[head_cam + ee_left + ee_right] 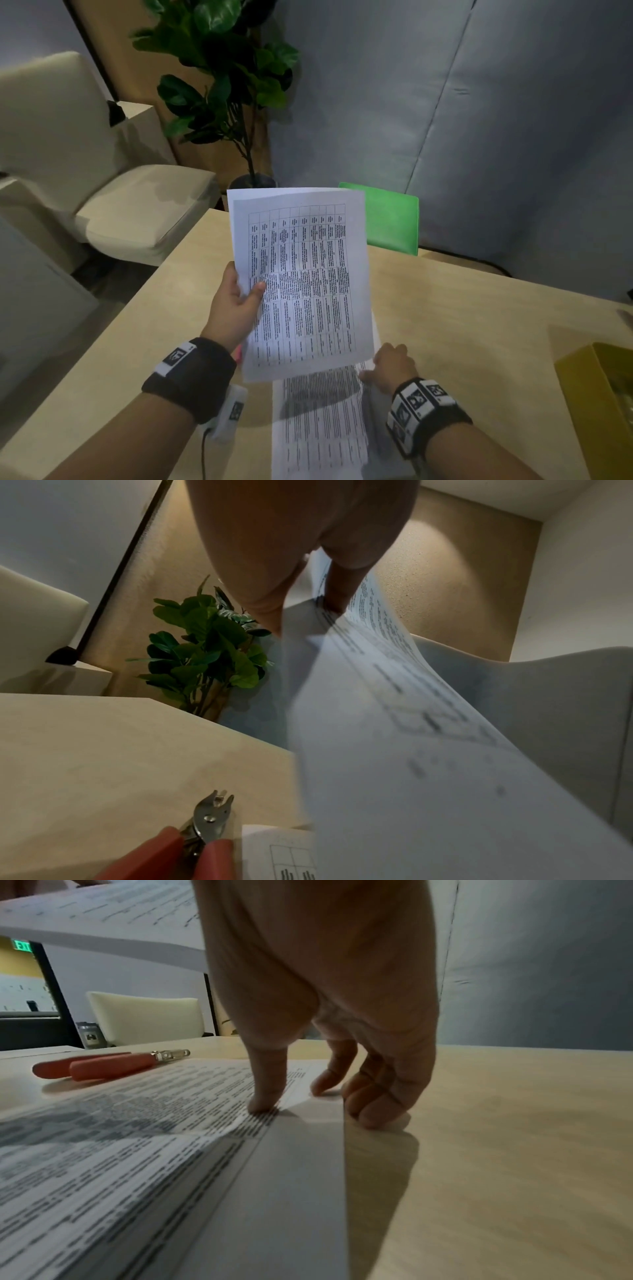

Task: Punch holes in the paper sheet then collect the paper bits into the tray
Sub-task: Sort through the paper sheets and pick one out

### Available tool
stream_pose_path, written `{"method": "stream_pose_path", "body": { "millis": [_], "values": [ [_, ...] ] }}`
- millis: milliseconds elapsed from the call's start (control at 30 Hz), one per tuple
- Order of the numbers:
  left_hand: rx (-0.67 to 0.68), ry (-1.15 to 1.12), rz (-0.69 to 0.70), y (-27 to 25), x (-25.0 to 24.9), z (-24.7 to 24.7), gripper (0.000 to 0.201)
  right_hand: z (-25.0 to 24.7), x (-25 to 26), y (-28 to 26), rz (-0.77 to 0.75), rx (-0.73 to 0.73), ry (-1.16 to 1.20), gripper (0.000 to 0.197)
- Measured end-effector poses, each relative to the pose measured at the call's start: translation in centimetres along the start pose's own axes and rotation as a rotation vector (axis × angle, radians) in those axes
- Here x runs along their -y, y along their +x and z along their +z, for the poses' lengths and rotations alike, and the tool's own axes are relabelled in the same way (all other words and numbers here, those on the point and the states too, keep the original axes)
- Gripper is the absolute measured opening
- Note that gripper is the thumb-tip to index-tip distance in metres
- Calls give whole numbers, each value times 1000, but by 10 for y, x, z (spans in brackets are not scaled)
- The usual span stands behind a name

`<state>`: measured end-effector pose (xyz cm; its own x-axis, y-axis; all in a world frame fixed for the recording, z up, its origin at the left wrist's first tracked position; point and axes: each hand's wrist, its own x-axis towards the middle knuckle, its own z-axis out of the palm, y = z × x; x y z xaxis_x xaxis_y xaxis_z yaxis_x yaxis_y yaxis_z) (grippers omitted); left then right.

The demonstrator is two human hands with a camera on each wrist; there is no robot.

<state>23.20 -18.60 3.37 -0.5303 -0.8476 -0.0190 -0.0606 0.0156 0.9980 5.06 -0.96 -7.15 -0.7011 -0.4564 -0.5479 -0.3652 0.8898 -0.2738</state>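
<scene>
Head view: left hand (236, 301) pinches one paper sheet (301, 281) by its left edge, lifted mid-frame, long axis running up the frame. Right hand (390, 366), fingers bent, presses the stack (318, 428) on the desk (462, 308). Punch (113, 1062) lies left of the stack, under the left wrist, so left is nearer. Yellow tray (599, 394) sits at right edge.
</scene>
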Motion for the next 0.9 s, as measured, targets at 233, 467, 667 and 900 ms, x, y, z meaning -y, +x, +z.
{"method": "stream_pose_path", "body": {
  "millis": [233, 467, 667, 900],
  "values": [
    [30, -8, 1, 9, 1, 7, 32, -6, -8, 3, 31, -17, 331, 80],
    [73, -68, 23, 11, 0, 26, 36, -25, -20, 10, -137, -22, 376, 30],
    [80, -74, 46, 12, -3, 55, 42, -74, -37, -6, -213, -299, 632, 9],
    [123, 56, 28, 7, -6, 87, 35, -155, -87, -31, -257, -585, 1013, 7]
  ]
}}
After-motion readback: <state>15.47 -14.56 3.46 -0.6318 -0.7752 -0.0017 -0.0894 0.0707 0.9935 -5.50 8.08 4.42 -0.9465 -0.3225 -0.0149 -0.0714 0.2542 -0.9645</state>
